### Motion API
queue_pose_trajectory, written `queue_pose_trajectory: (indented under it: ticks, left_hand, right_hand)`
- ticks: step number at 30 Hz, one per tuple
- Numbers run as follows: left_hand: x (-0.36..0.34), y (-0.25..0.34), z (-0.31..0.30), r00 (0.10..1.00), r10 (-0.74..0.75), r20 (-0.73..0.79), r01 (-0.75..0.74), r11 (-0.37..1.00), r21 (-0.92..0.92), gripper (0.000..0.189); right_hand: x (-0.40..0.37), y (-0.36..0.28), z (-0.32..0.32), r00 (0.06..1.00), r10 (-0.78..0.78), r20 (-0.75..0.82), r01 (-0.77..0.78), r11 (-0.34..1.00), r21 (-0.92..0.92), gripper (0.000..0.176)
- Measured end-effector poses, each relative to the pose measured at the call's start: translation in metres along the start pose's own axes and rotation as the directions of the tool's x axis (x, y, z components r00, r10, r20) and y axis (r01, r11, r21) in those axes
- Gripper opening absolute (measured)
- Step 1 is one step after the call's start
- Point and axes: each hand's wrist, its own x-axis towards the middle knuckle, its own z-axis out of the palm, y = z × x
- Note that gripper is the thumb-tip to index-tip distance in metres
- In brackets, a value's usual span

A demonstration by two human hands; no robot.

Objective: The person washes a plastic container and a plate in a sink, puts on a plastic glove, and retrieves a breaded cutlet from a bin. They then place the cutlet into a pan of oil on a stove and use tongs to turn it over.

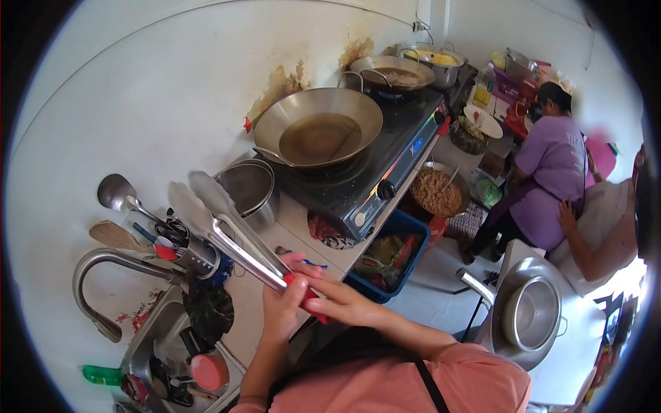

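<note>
In front of my chest I hold a pair of metal tongs with red grips. Their arms stand slightly apart and point up and left, with nothing between the tips. My left hand is closed around the lower part, its thumb by the red grip. My right hand lies across the grip from the right and is closed on it; some of its fingers are hidden. Beyond the tongs stands a metal pot. A wide wok with brownish liquid sits on the black gas stove.
A sink with dishes and a curved faucet lies at lower left. Near the wall is a utensil holder. Farther back are a second wok and a pan of brown food. Two people stand at right, behind a table with a metal pot.
</note>
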Motion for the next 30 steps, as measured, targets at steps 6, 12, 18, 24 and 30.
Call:
queue_pose_trajectory:
  ticks: [6, 12, 18, 24, 30]
  left_hand:
    - [-0.021, -0.006, -0.023, 0.989, -0.147, 0.014, 0.148, 0.984, -0.097, 0.032]
    - [-0.028, -0.003, -0.038, 0.995, -0.093, 0.044, 0.094, 0.996, -0.006, 0.034]
    - [-0.035, -0.002, -0.047, 0.99, -0.129, 0.051, 0.123, 0.987, 0.102, 0.038]
    - [-0.032, -0.007, -0.041, 0.988, -0.15, 0.022, 0.148, 0.987, 0.064, 0.039]
    - [-0.03, -0.006, -0.039, 0.988, -0.152, 0.019, 0.147, 0.975, 0.166, 0.04]
  right_hand:
    - [-0.191, 0.089, 0.014, 0.88, 0.469, 0.072, 0.184, -0.476, 0.86, 0.063]
    - [-0.265, 0.11, 0.034, 0.23, 0.932, -0.28, -0.282, 0.34, 0.897, 0.059]
    - [-0.219, 0.04, 0.066, 0.652, 0.662, -0.369, -0.744, 0.652, -0.146, 0.048]
    - [-0.213, 0.051, 0.068, 0.492, 0.706, -0.509, -0.847, 0.523, -0.094, 0.042]
    - [-0.174, 0.029, 0.022, 0.426, 0.805, -0.413, -0.844, 0.189, -0.502, 0.041]
